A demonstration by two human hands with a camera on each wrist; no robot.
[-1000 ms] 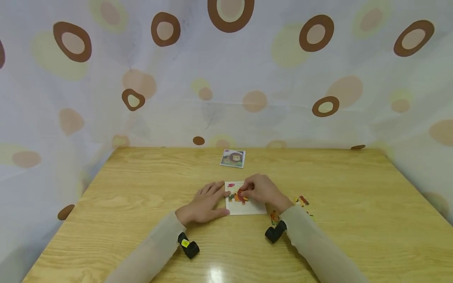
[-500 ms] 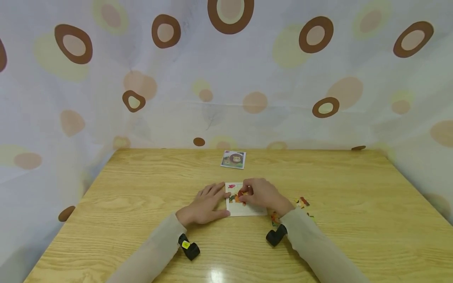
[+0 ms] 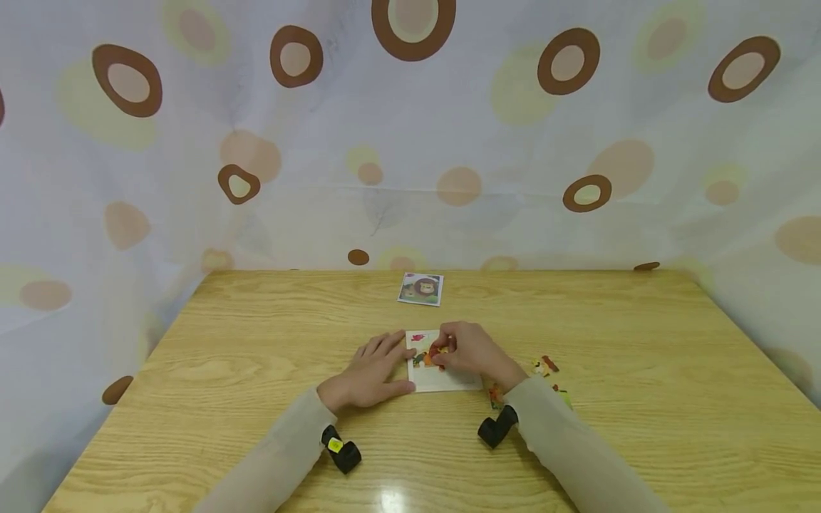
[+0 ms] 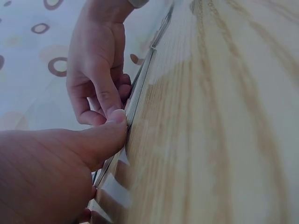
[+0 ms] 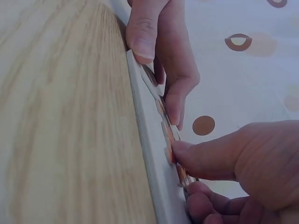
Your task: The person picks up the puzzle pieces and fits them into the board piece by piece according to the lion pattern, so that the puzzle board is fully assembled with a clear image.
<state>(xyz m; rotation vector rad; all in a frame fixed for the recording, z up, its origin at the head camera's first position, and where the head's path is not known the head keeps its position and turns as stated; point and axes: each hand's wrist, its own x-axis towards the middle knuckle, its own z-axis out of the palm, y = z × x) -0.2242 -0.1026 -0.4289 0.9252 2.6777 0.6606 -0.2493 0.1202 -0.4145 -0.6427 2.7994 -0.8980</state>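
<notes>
A white puzzle board (image 3: 442,381) lies on the wooden table, with several joined colourful pieces and a pink printed mark near its upper left corner. My left hand (image 3: 373,372) rests at the board's left side, fingers spread, thumb and fingertips touching its edge. My right hand (image 3: 473,350) is over the board and pinches a reddish puzzle piece (image 3: 439,352) between thumb and fingers, against the joined pieces. In the right wrist view the right thumb (image 5: 205,156) presses at the pieces (image 5: 169,133) on the board; the fingers partly hide the held piece.
Loose puzzle pieces (image 3: 545,366) lie right of the board, some partly hidden by the right forearm. A square picture card with a lion (image 3: 420,289) lies farther back. A patterned curtain (image 3: 410,228) stands behind the table.
My right hand has shifted slightly down over the joined pieces, its fingers still pinching the reddish piece. The left hand holds its place at the board's edge.
</notes>
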